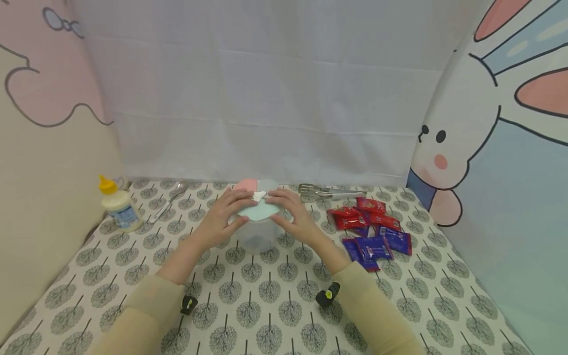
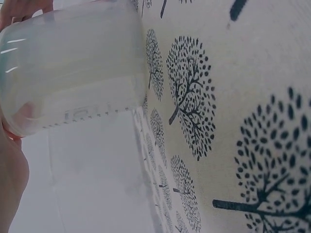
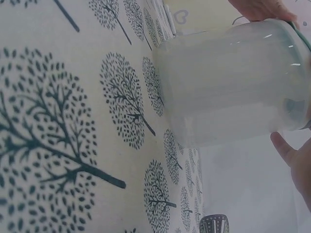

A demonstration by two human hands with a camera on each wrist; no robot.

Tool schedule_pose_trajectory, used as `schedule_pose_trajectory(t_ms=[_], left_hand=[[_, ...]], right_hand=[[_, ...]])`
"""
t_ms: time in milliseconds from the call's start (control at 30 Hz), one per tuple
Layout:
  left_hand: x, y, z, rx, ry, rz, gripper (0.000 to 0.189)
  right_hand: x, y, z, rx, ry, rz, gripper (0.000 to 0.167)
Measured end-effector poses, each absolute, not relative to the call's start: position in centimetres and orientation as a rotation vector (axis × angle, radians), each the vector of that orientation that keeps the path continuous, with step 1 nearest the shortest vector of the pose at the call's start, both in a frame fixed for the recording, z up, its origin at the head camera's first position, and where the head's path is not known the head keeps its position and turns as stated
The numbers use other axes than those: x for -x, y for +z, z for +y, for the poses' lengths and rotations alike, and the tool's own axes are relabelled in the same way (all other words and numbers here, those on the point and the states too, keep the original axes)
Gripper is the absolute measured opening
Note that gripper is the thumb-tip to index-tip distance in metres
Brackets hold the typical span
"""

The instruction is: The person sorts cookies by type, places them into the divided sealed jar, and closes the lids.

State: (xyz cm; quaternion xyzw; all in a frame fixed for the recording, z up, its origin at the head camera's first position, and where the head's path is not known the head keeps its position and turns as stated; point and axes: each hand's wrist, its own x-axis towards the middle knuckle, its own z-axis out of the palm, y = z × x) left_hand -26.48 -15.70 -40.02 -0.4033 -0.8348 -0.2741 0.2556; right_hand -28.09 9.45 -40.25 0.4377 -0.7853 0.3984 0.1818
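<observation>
Pastel lid (image 1: 259,212), atop the upright jar (image 1: 258,237), lies between left hand (image 1: 223,217) and right hand (image 1: 296,216), both gripping its rim

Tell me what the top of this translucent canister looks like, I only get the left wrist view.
Observer: It has a lid with pink and mint sections.
Operator: What's on the table to the right of the right hand?
Observer: A loose pile of red packets and purple packets.
Operator: And far left, past the left hand?
Observer: A squeeze bottle with a yellow nozzle, standing near the table's left edge.
</observation>
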Motion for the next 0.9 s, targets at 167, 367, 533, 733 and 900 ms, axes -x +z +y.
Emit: schedule_pose_trajectory(t_ms=[167, 367, 533, 733, 900], left_hand=[[26.5, -40.0, -15.6, 1.076, -0.747, -2.254, 0.047], [26.5, -39.9, -15.7, 1.047, -0.801, -2.253, 0.049], [26.7, -39.8, -15.8, 1.011, -0.860, -2.284, 0.052], [26.8, -39.7, -15.9, 1.014, -0.908, -2.258, 0.067], [26.7, -39.8, -16.0, 1.051, -0.965, -2.193, 0.064]], right_hand=[[28.1, -40.3, 9.4, -1.227, 1.130, -2.205, 0.039], [28.3, -39.9, 9.1, -1.215, 1.179, -2.211, 0.047], [28.6, -39.0, 9.0, -1.181, 1.216, -2.231, 0.053], [29.1, -37.4, 8.7, -1.072, 1.247, -2.386, 0.063], [29.5, -36.8, 8.5, -1.037, 1.256, -2.444, 0.070]])
